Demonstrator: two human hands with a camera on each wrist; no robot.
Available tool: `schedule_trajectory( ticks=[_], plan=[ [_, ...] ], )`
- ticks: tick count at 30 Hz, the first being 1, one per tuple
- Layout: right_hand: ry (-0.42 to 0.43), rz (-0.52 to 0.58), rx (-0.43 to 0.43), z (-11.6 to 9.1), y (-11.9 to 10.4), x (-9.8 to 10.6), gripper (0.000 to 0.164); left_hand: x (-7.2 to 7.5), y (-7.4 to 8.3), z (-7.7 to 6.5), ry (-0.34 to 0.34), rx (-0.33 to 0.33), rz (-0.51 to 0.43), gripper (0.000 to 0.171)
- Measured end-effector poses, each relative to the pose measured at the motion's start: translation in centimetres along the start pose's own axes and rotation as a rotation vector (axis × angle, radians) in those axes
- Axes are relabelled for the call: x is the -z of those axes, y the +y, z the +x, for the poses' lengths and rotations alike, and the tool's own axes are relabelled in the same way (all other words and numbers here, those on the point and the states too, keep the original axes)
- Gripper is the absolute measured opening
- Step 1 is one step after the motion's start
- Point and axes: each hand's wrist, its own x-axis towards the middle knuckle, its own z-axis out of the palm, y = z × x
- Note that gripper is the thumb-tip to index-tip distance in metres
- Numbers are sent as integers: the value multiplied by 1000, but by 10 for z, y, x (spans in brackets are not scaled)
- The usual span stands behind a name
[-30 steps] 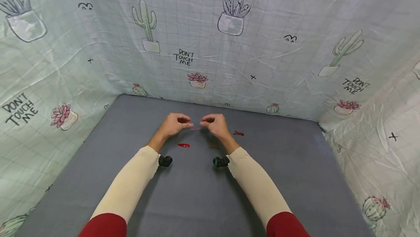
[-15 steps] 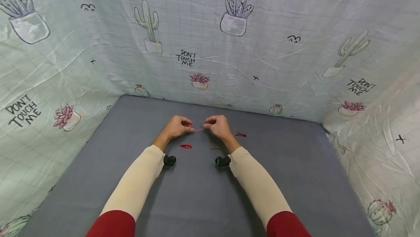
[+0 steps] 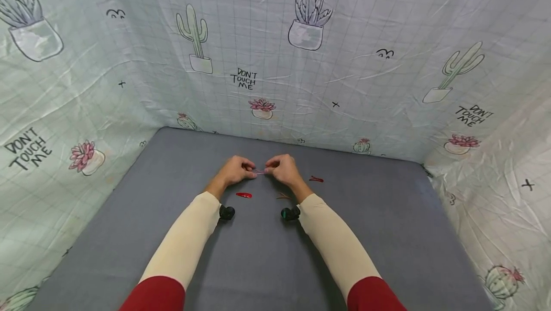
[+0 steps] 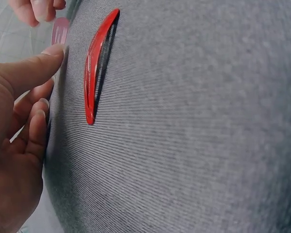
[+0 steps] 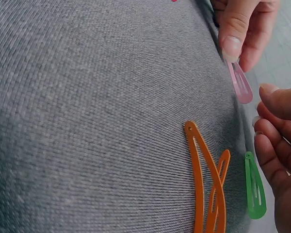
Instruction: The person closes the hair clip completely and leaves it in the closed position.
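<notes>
My left hand (image 3: 236, 170) pinches the narrow end of a pink snap hair clip (image 5: 241, 87) between thumb and fingertips. The clip's wide end points toward my right hand (image 3: 284, 170). In the right wrist view a small gap separates that end from the right hand's thumb and loosely bent fingers (image 5: 276, 141), which hold nothing. Nearer than the left hand lies a long red hair clip (image 4: 94, 68) on the grey cloth. Below the right hand an orange hair clip (image 5: 218, 179) rests with its parts spread apart. A green hair clip (image 5: 255, 189) shows beside the right hand's fingers.
Another clip, red in the head view (image 3: 316, 179), lies right of my right hand. The grey table (image 3: 241, 258) meets a printed cloth backdrop (image 3: 275, 124) just beyond the hands. Black wrist cameras (image 3: 226, 213) sit on both sleeves.
My left wrist has shifted slightly right, bringing the pink clip along with it. The right hand stays almost in place, and the clips on the table keep their arrangement.
</notes>
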Motion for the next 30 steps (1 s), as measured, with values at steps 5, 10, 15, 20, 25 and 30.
schedule_trajectory(
  ticks=[5, 10, 15, 20, 25, 30],
  plan=[
    [-5, -25, 12, 1, 1, -1, 13, -1, 2, 1, -15, 6, -2, 33],
    [-17, -37, 14, 1, 1, -3, 11, -2, 0, 1, -27, 16, 1, 34],
    [-24, -58, 31, 2, 1, -4, 10, -2, 0, 2, -35, 14, 15, 35],
    [-45, -90, 44, 3, 1, -5, 9, -2, 1, 1, -36, 23, 18, 33],
    [-69, -139, 50, 5, 1, -7, 8, -2, 3, 0, -32, 27, 20, 30],
    [-78, -166, 64, 5, 1, -7, 6, -2, 4, 1, -27, 34, 22, 28]
  ],
)
